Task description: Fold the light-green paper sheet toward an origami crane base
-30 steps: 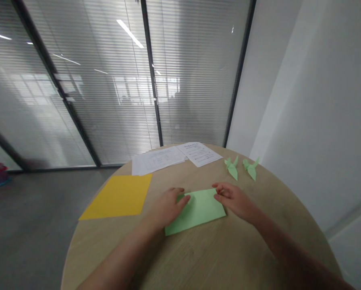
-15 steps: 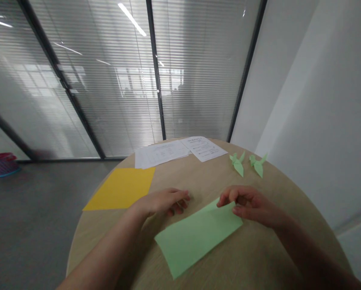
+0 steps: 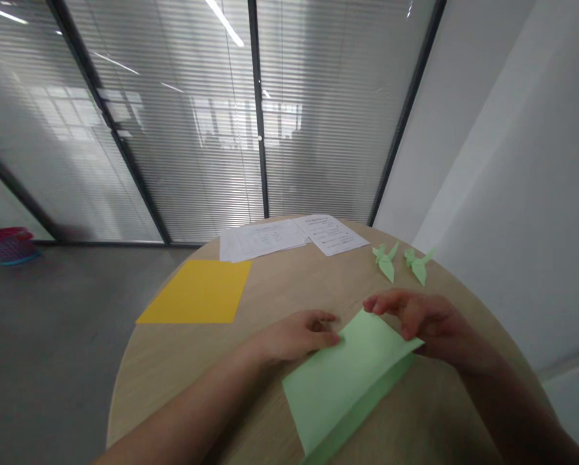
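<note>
A sheet of light green paper (image 3: 350,381), creased lengthwise and partly open along the crease, is tilted up from the table in front of me. My left hand (image 3: 299,334) pinches its far edge, thumb on top and fingers curled behind. At the right end, my right hand (image 3: 422,320) grips the same paper, with fingertips at the far corner and the thumb near the crease. Beyond that hand stand two folded green paper birds, one on the left (image 3: 385,261) and one on the right (image 3: 419,265).
The round wooden table (image 3: 183,374) carries a yellow paper sheet (image 3: 197,294) at left and printed white sheets (image 3: 265,239) at its far edge. Behind it is a glass partition with blinds (image 3: 313,129). A red and blue basket (image 3: 8,245) sits on the floor at far left.
My left hand has come right and taken the green paper's far edge. The paper has moved right, turned and lifted, its fold now showing apart. The right hand has shifted slightly right.
</note>
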### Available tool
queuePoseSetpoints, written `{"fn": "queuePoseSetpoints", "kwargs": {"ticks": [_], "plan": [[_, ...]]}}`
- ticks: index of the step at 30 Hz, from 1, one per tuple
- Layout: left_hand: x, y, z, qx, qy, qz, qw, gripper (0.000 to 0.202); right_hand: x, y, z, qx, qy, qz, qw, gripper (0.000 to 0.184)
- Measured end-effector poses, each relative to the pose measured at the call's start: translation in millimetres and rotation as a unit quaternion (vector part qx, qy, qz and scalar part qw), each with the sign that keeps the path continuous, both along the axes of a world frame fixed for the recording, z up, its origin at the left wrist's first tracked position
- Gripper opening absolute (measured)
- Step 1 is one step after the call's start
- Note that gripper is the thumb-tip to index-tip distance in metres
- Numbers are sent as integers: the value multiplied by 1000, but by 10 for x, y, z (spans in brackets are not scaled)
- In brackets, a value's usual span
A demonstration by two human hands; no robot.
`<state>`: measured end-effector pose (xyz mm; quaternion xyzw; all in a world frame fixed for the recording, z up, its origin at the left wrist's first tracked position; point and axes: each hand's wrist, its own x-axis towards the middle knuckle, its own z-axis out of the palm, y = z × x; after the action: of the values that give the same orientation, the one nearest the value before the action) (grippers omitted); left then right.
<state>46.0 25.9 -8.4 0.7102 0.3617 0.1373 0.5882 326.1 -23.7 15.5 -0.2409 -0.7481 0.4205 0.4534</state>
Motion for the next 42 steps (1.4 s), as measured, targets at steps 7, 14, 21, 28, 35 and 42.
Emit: {"fn": "queuePoseSetpoints", "kwargs": {"ticks": [7,14,21,28,35,42], "plan": [[24,-3,6,-75,-24,-20,997,41,-168,71,-42,-66,-59,-60,994,27],[-2,-40,55,-61,-50,27,997,43,-417,196,-217,-208,-67,-145,965,44],[-3,-83,219,-23,-44,93,994,52,-511,161,-179,-269,-64,-119,954,37],[29,-290,445,42,-28,156,986,39,-565,-20,-37,-244,-74,-120,959,31],[55,-397,556,24,-39,186,982,34,-605,-126,57,-199,-55,-134,969,35],[70,-398,567,9,-54,196,979,29,-615,-134,41,-233,-37,-144,961,30]]}}
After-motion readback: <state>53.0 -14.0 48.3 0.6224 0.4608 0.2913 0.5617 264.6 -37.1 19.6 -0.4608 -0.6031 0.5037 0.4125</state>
